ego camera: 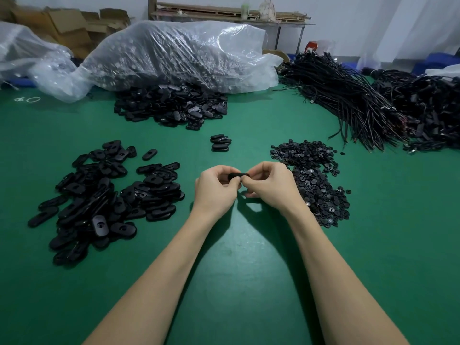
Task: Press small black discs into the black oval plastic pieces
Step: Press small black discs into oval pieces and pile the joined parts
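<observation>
— What do the hands hold?

— One black oval piece [238,176], its long axis running left to right, level with the green surface [249,270] and raised just above it. Only its upper edge shows between the fingers.

— How are the hands set?

— Both forearms reach forward from the bottom of the view and converge. The left hand [216,189] curls its fingers round the left end of the piece; the right hand [270,185] pinches the right end, thumb tips meeting at the middle. Whether a disc sits under the thumbs cannot be told.

— And the supplies?

— A heap of small black discs [315,181] lies just beside the right hand, on its outer side. A pile of oval pieces [107,197] lies to the left of the left hand, apart from it. A short stack of ovals [220,142] sits beyond the hands, and a further heap of ovals [171,105] spills from a clear plastic bag [174,53] at the back. Bundled black cables [348,95] lie at the far right.
</observation>
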